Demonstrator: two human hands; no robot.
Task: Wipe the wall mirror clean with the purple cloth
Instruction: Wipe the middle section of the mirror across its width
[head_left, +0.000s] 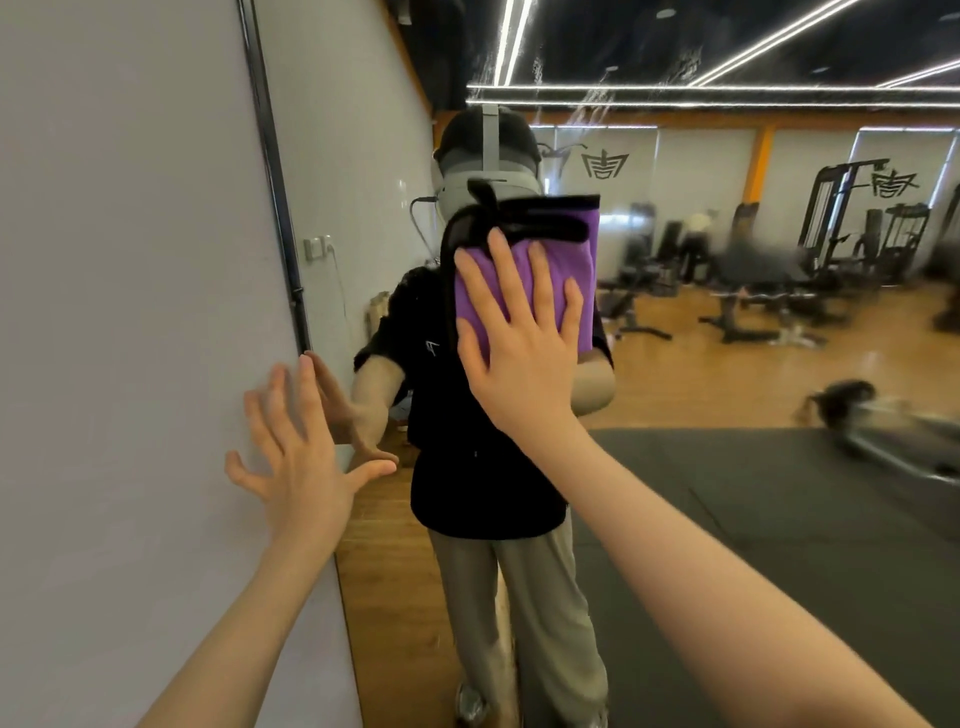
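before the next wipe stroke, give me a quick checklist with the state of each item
1. Purple cloth against the mirror: ok, pressed flat.
2. Right hand on the cloth: ok, fingers spread across it.
3. Left hand bracing: ok, open by the mirror's left edge on the white wall.
4. Glass above the cloth clean: not ok, streaks show near the top.
5. Cloth damp enough: cannot tell.
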